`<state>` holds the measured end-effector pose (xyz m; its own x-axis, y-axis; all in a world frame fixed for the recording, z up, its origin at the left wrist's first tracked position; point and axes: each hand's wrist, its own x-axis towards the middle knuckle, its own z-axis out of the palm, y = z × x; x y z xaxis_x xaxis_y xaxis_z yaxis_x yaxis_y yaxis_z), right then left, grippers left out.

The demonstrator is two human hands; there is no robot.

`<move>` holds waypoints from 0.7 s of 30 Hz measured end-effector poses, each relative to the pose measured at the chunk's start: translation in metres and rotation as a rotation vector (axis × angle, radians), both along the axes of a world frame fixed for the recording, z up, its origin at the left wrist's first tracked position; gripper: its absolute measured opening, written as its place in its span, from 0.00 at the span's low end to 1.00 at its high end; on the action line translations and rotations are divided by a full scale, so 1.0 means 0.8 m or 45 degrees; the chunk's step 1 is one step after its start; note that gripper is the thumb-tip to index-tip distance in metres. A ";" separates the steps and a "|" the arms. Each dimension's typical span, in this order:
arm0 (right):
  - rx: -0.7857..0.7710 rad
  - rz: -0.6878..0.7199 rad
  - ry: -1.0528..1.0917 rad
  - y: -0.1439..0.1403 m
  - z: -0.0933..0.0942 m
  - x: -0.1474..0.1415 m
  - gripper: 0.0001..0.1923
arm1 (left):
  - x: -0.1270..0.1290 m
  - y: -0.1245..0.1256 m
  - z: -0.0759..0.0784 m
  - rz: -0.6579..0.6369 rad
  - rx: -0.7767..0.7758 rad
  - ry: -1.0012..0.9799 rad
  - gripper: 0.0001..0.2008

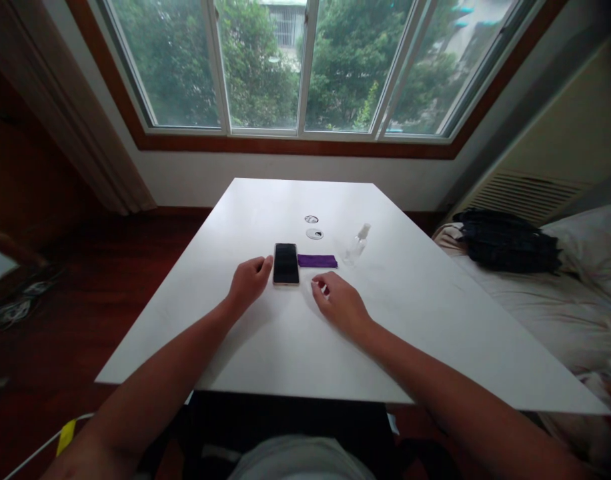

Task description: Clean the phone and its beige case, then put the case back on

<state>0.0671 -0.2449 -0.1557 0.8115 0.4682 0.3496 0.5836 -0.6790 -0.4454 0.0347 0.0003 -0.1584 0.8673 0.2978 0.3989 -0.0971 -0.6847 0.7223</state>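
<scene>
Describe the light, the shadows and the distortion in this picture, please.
Head view: daylight from the window falls on the white table; soft shadows lie under the left hand and right hand; the phone screen is dark, without glare; the window frame bends from the wide lens; the corners are darkened.

Two hands, one phone, one cloth and one bottle on a single white table.

Counted on the one table (265,347): one dark-screened smartphone (286,263), one folded purple cloth (317,261), one small clear spray bottle (358,243), and two round fittings in the tabletop, one open grommet hole (311,219) and one cap (314,233). Two bare hands rest there, the left hand (249,280) and the right hand (339,303). Beyond the table: one window of four glass panes (305,67), one black bag (505,243) on one bed (545,307), and one yellow tag (65,437) on one white cable.
</scene>
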 end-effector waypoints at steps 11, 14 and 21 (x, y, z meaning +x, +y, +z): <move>-0.409 -0.357 -0.046 0.140 -0.012 -0.002 0.40 | 0.033 0.009 -0.039 0.038 -0.649 0.088 0.19; -0.405 -0.371 -0.058 0.151 -0.012 -0.001 0.35 | 0.032 0.008 -0.037 0.093 -0.884 0.130 0.19; -0.215 -0.202 0.081 0.116 0.006 -0.032 0.36 | 0.023 0.006 -0.015 -0.163 -1.562 0.148 0.05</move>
<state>0.0415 -0.1520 -0.1510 0.8974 0.3806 0.2233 0.4382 -0.8278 -0.3503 0.0532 0.0050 -0.1704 0.9293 0.3306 -0.1648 -0.0062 0.4600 0.8879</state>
